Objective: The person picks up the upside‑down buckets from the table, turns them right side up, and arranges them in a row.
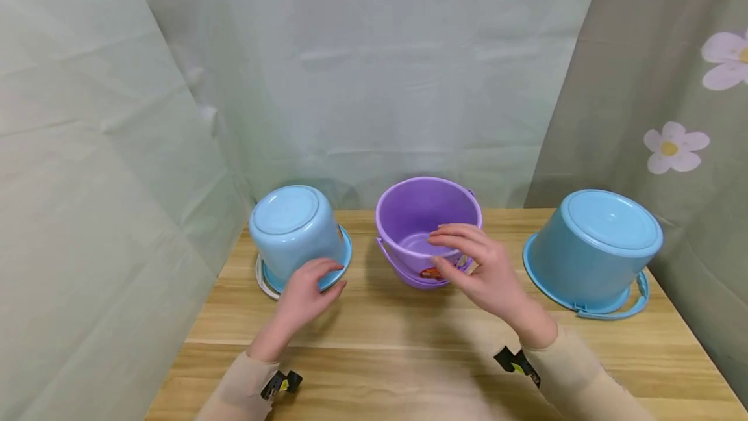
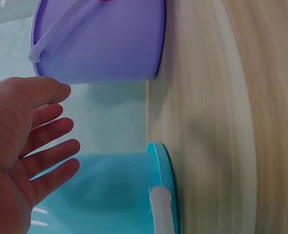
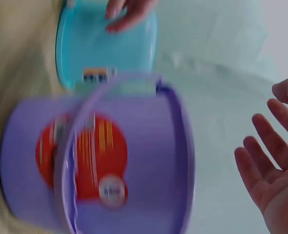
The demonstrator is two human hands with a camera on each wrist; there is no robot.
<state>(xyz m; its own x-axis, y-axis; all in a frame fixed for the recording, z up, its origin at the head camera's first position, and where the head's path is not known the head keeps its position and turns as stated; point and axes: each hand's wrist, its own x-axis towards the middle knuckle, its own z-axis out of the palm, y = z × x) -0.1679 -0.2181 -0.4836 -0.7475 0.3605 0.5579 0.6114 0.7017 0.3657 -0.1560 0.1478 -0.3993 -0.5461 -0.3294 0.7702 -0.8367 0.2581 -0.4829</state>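
Note:
A purple bucket (image 1: 429, 213) stands upright on the table between two blue buckets, its handle hanging down at the front over a red label. My right hand (image 1: 482, 271) hovers over its near right rim, fingers spread and holding nothing; in the right wrist view that hand (image 3: 276, 161) is apart from the bucket. Upside down at the left sits a smaller blue bucket (image 1: 292, 226) with a white-gripped handle (image 2: 161, 209). My left hand (image 1: 306, 291) is in front of that bucket, fingers loosely bent, with nothing in its grasp.
A larger blue bucket (image 1: 602, 245) lies upside down at the right, its handle (image 1: 628, 307) resting toward the front. The wooden table (image 1: 374, 356) runs back to a pale curtain (image 1: 421, 83), with more cloth along both sides.

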